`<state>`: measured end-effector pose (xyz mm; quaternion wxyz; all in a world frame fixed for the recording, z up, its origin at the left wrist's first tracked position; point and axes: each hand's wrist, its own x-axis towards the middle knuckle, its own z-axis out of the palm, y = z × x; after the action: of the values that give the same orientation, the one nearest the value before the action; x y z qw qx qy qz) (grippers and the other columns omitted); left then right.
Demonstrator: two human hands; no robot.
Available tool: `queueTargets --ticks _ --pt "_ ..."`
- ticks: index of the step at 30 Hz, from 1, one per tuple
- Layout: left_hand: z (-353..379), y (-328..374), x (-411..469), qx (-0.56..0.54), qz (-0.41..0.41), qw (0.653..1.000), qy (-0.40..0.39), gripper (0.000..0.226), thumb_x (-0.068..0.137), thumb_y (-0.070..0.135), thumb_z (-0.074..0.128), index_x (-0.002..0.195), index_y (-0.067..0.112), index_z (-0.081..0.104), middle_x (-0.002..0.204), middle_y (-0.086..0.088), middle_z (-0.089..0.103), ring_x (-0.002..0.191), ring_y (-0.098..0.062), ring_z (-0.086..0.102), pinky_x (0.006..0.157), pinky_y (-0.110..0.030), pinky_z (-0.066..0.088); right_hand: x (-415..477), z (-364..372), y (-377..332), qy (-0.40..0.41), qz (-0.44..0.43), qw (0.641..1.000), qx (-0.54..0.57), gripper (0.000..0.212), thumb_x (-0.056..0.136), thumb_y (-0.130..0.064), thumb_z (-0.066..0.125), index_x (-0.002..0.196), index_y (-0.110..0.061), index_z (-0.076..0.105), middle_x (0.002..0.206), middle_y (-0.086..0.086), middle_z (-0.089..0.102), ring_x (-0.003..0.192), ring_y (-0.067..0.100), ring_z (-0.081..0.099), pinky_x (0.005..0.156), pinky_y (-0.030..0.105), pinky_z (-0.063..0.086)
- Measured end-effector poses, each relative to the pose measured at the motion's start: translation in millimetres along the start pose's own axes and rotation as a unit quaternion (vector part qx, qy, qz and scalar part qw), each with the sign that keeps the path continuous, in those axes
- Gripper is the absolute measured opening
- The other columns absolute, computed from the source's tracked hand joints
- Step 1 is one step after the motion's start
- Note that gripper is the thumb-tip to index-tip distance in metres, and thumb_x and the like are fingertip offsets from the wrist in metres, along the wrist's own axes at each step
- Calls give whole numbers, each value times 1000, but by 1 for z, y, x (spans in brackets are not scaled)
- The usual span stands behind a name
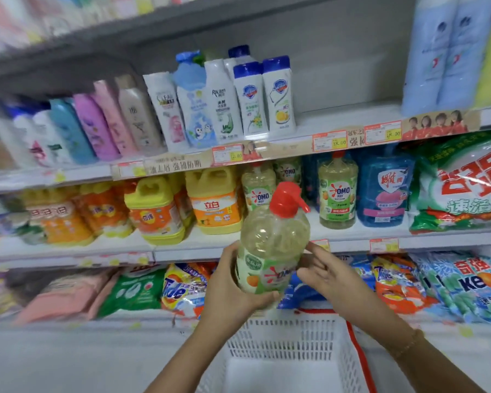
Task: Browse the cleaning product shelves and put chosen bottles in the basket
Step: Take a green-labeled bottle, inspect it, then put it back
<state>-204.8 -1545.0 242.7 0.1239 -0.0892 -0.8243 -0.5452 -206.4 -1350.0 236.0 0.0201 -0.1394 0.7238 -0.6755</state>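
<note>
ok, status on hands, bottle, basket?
Left hand grips bottle, upright over basket. Right hand open, fingers by bottle's side. Drop path looks clear.

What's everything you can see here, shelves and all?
held bottle: one, pale yellow with red pump, above the basket
basket: one, white with red trim, below the hands
OMO bottles: three, pale yellow with green labels, middle shelf
jugs: several, yellow and orange, middle shelf left
blue bottle: one, blue, middle shelf right of OMO bottles
wash bottles: a row, white, pink, blue, upper shelf
big bag: one, green, white and red, middle shelf far right
bags: many, mixed colours, bottom shelf
price tags: several, orange and yellow, shelf edges
left hand: grips the held bottle low down
right hand: fingers straight, at the held bottle's right side
</note>
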Motion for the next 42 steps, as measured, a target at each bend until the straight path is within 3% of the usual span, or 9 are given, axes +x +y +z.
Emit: queueTargets --ticks 7,15,20,26,28,32,35,38,42 --pt "-18 -1 -14 -24 93 994 48 83 54 8 92 115 45 49 113 27 59 106 3 58 78 -7 45 -8 26 0 35 -63 997 -32 30 91 -9 60 115 -26 63 110 -14 69 108 4 63 85 18 50" --pt "-9 -3 -2 -136 -1 989 56 80 47 5 93 110 33 53 101 18 69 92 -1 67 70 -17 54 -2 39 20 61 -126 969 -202 92 76 -24 78 143 -49 21 141 -31 39 128 -9 39 104 18 40" --pt "-2 -7 13 -257 -77 959 88 77 45 22 87 115 19 56 102 4 73 93 -14 71 75 -34 60 13 62 38 75 -110 934 -332 121 66 -50 78 136 -56 -20 148 -34 -13 140 -11 -4 115 25 18" --pt "-4 -14 26 -295 -97 948 70 71 49 27 91 113 19 60 103 2 73 97 -18 70 83 -41 58 31 59 34 131 -158 924 -322 111 58 -45 79 146 -40 12 142 -9 27 129 0 32 105 13 32" --pt "-14 -19 31 -302 -76 949 48 56 57 28 87 108 21 65 105 -1 73 101 -22 68 83 -38 56 36 52 23 101 -147 940 -290 112 56 -37 85 145 -41 16 137 -13 34 122 -10 35 96 0 29" --pt "-35 -24 40 -374 -52 925 -52 61 61 28 85 117 17 63 116 -7 69 106 -24 66 79 -31 56 35 46 9 -25 -100 994 -23 101 59 -9 86 140 -37 33 127 -18 58 115 -1 56 87 14 47" --pt "-42 -26 46 -454 -53 883 -108 101 49 39 93 135 9 50 130 -15 60 116 -28 60 95 -42 52 34 49 10 -129 -64 980 140 91 59 -16 86 138 -22 40 124 -10 64 111 10 62 81 19 51" --pt "-46 -28 48 -520 -46 844 -121 89 45 35 95 124 11 62 121 -14 66 111 -27 63 98 -45 49 36 54 18 -224 14 936 271 83 63 -46 83 134 -16 51 130 5 60 119 22 57 96 37 49" --pt "-52 -29 44 -533 -30 839 -107 79 42 31 96 114 14 68 107 -7 71 97 -21 69 78 -36 58 38 48 26 -265 26 912 311 62 89 -42 59 142 -14 42 142 10 49 130 26 47 106 44 39"
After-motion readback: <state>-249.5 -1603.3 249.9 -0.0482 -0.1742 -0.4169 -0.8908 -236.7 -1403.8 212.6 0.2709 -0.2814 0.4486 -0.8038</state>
